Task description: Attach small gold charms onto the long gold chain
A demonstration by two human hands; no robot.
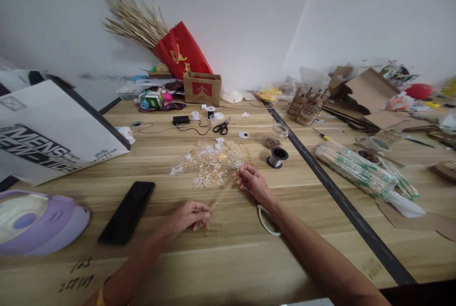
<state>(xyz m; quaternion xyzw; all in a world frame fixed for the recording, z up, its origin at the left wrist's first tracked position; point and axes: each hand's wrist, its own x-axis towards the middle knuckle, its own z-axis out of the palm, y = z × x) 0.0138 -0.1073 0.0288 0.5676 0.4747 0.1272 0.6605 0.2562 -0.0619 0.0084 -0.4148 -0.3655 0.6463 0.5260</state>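
A thin gold chain (pixel 223 195) is stretched at a slant between my two hands, just over the wooden table. My left hand (pixel 190 215) pinches its near end, and a short gold piece dangles below the fingers. My right hand (pixel 252 181) is closed on the far end, close to the pile. Clear and gold beads (pixel 210 168) lie heaped beyond the hands, partly in small plastic bags. Another length of gold chain (pixel 247 154) rests just past my right hand. A spool of wire (pixel 277 157) stands to the right of it.
A black phone (pixel 127 212) and a lilac device (pixel 46 223) lie at left, near a white box (pixel 53 125). Black scissors (pixel 221 126) are behind the beads. Wrapped sticks (pixel 359 166) lie right of the dark strip (pixel 327 185). A white ring (pixel 268 220) sits by my right forearm.
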